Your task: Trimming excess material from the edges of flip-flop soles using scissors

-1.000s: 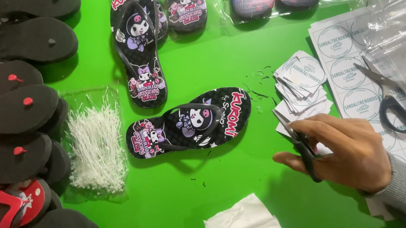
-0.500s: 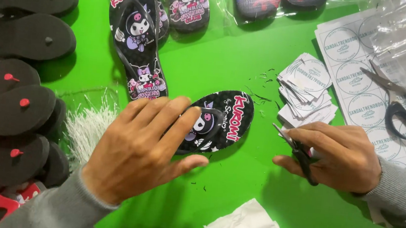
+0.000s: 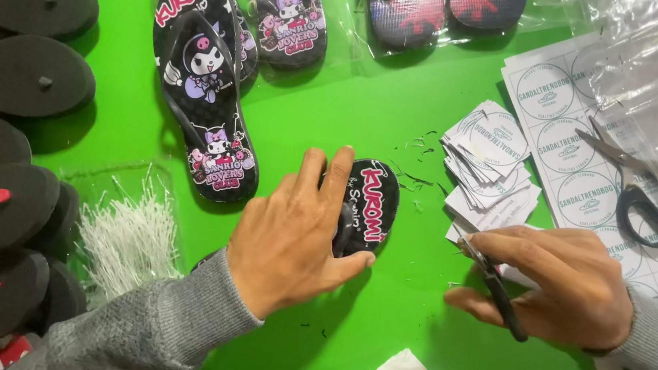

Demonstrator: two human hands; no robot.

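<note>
Since the earlier frame, the left hand point(image 3: 292, 238) has come in over the black rubber flip-flop with a cartoon print point(image 3: 365, 206) and now lies flat on it, fingers spread, pressing rather than gripping. That sandal sits mid-table on the green tabletop point(image 3: 383, 126), just left of the stack of cut white round-printed labels point(image 3: 488, 164). The right hand point(image 3: 561, 284) is curled around small black-handled snips point(image 3: 496, 288), blades apparently closed, though partly hidden. Their tip points toward the left thumb; a careless reach could nick it or the strap.
</note>
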